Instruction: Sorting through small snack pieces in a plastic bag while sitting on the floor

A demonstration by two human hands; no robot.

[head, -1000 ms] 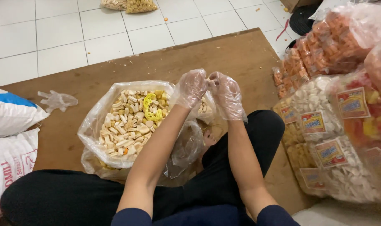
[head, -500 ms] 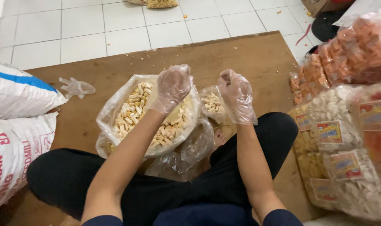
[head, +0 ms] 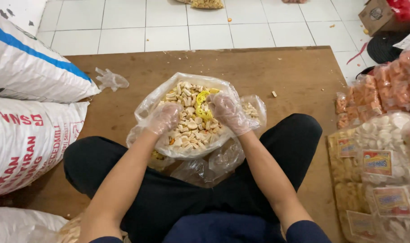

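A large clear plastic bag [head: 147, 104] full of pale bite-size crackers [head: 192, 131] sits open on the brown board in front of my crossed legs. A few yellow ring-shaped pieces [head: 201, 98] lie near the top of the pile. Both my hands wear thin clear plastic gloves. My left hand [head: 162, 118] is inside the bag on its left side, fingers curled into the crackers. Toward the bag's right side, my right hand [head: 229, 112] also digs into the pile with bent fingers. A small clear bag [head: 255, 109] holding some crackers leans against the big bag's right side.
Two big white sacks [head: 29, 112] are stacked at the left. A crumpled clear glove [head: 110, 80] lies on the wooden board [head: 277, 67]. Sealed snack packets [head: 376, 153] pile up at the right. White floor tiles and a cardboard box [head: 378, 14] lie beyond.
My hands were raised above the bags, working at the small bag. They have come down into the big bag's crackers, and the small bag now rests beside it.
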